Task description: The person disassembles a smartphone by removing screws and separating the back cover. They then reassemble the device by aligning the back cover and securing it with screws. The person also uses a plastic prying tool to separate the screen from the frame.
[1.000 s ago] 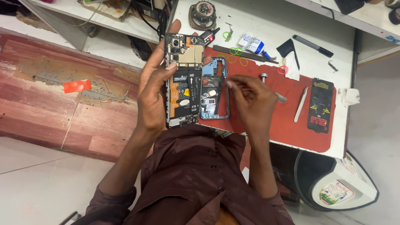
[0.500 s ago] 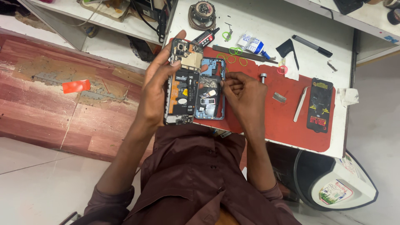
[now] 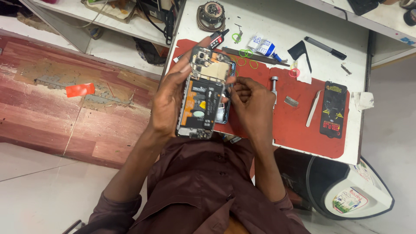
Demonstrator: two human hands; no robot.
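Observation:
My left hand (image 3: 167,102) grips an opened phone (image 3: 203,93) with its back cover off, showing the black battery with an orange strip and the circuit board. The phone is held upright above the red work mat (image 3: 299,125). My right hand (image 3: 251,106) is at the phone's right edge, fingers pinched together against it; whether they hold a small tool or part is too small to tell. A second phone frame with a blue edge (image 3: 224,117) lies on the mat, mostly hidden behind the held phone.
On the mat lie a black phone battery (image 3: 334,109), white tweezers (image 3: 313,114), a small metal blade (image 3: 291,101) and a screwdriver (image 3: 274,86). The white table (image 3: 312,21) carries a glue tube (image 3: 216,41), green rubber bands (image 3: 246,53), a black pen (image 3: 325,47) and a round speaker (image 3: 211,15). A white bin (image 3: 346,193) stands below right.
My left hand has lifted the opened phone up and left, so it now covers the blue-edged frame. My right hand moved left to the phone's right edge.

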